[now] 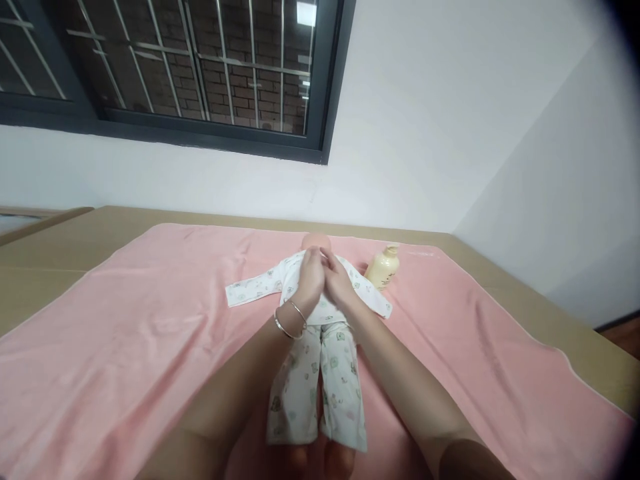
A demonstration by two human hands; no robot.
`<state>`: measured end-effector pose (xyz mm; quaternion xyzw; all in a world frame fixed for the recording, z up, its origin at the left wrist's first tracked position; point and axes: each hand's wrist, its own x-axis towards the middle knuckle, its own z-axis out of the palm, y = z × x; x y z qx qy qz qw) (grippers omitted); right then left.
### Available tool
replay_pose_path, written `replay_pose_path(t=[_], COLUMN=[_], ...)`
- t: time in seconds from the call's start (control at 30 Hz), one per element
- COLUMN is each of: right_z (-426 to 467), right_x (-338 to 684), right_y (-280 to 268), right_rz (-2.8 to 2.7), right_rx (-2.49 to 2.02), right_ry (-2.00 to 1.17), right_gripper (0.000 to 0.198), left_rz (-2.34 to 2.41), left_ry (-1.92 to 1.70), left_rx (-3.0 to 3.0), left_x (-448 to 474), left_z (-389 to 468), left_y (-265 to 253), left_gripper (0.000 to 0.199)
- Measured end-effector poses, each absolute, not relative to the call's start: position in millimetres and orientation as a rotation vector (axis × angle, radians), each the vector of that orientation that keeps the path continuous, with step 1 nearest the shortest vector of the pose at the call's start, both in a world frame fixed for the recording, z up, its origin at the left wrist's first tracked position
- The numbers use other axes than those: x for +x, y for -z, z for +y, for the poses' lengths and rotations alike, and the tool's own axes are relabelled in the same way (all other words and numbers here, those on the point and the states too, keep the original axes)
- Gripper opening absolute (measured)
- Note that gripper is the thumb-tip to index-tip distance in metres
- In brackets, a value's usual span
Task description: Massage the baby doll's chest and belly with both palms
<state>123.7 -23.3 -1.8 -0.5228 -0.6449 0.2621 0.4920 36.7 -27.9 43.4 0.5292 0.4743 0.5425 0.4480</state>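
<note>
A baby doll lies on its back, dressed in a white long-sleeved top (256,285) and white trousers (343,380) with small printed figures. Its bald head (316,241) points away from me, and its feet (340,460) show near the bottom edge. Over the doll's chest, my left hand (311,277) and my right hand (339,279) meet palm to palm, fingers stretched away from me. Nothing shows between them, though the inner palms are hidden. Two thin bracelets (290,320) circle my left wrist. Beside the doll's sleeve on the right stands a pale yellow pump bottle (384,268).
A pink cloth (165,320) with some wrinkles lies under the doll on a tan surface (60,260). White walls (410,133) rise behind and to the right. A dark-framed window (210,137) with metal bars is at upper left.
</note>
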Motion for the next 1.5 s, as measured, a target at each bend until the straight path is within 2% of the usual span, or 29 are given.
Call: replay_pose_path(t=[0.2,0.43,0.5,0.7,0.83,1.0,1.07,1.17,1.3,1.5], right_z=[-20,-25,-33,-30,-16,-34,-43,-44,-24,-14], right_x=[135,127,113,115,137,113,101,101,126,139], right_y=[6,8,8,4,6,2,-1,-4,-2,6], right_rz=[-2.046,-1.796,-1.788,-2.168,-1.962,-1.882,-2.003,-2.262,-2.394,-2.021], right_rx=[-1.311,-1.898,-1.962,-1.622,-1.816,-2.089,-2.025,-1.742,-1.462,-1.771], right_ry=[-0.355,-0.237,-0.185,-0.179,-0.240,-0.113,-0.073,-0.050,-0.153,-0.234], right_gripper=[0.043,0.071,0.073,0.050,0.058,0.069,0.068,0.056,0.045,0.056], left_rz=[1.282,1.310,1.298,1.248,1.168,1.034,1.015,1.047,1.072,1.123], left_ry=[-1.365,-1.326,-1.333,-1.383,-1.384,-1.366,-1.381,-1.412,-1.397,-1.415], left_rx=[1.459,1.492,1.443,1.330,1.215,0.948,0.932,1.065,1.151,1.189], left_x=[12,7,8,9,8,2,1,3,7,7], left_z=[25,28,30,38,45,56,57,55,48,45], left_y=[-4,4,4,11,13,12,12,12,13,10], left_gripper=[0.054,0.060,0.060,0.059,0.051,0.033,0.027,0.019,0.021,0.022])
